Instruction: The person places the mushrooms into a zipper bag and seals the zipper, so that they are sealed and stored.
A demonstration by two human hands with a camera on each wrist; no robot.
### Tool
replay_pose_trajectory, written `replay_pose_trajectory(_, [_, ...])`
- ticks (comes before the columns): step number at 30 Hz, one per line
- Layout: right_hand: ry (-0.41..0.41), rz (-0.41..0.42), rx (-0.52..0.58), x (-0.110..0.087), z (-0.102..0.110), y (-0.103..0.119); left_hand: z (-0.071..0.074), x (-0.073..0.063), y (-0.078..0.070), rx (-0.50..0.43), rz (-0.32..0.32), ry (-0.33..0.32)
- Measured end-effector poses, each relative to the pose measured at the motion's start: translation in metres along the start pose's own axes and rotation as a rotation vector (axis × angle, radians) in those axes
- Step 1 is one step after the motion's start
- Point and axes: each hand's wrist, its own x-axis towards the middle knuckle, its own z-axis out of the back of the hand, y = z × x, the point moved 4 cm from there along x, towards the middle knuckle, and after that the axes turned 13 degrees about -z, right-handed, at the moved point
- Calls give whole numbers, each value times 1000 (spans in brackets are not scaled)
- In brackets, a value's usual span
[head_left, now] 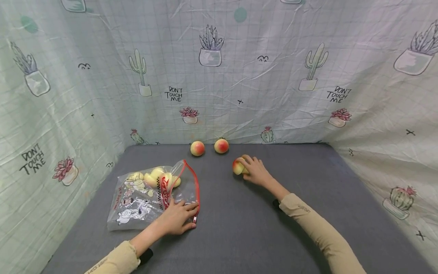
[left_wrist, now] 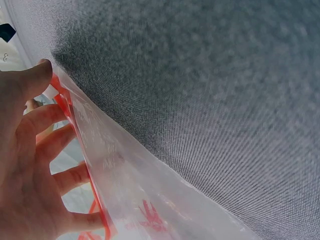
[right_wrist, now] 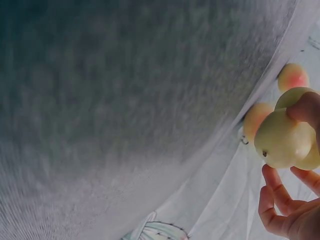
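A clear plastic bag point(head_left: 137, 219) with cartoon prints and a red-edged mouth lies on the left, holding several pale yellow fruits point(head_left: 157, 173). My left hand point(head_left: 178, 217) rests on it at the mouth, fingers spread and fairly straight along the red edge point(left_wrist: 80, 135). In the right hand point(head_left: 254, 169) is a pale yellow fruit point(right_wrist: 282, 140) with a small dark dimple, gripped by thumb and fingers just over the table. Right behind it in the right wrist view shows another rounded yellow surface point(right_wrist: 295, 95), partly covered by the thumb. Red shows on the fruit's left side in the head view.
Two round yellow fruits with red blush, a left one point(head_left: 197, 148) and a right one point(head_left: 221, 146), stand at the table's back edge. The table point(head_left: 219, 228) has a dark grey cloth. A cactus-print curtain point(head_left: 239, 83) closes off the back and both sides.
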Motion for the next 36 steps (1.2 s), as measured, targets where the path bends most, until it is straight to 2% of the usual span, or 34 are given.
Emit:
replay_pose_trajectory(9, [-11, 17, 46, -8, 7, 14, 4, 0, -3, 3, 2, -7])
replay_pose_trajectory(17, [-13, -12, 86, -10, 12, 30, 5, 0, -4, -11, 16, 1])
replay_pose_trajectory(36, [-26, 16, 138, -13, 17, 77, 1, -1, -3, -4, 10, -15])
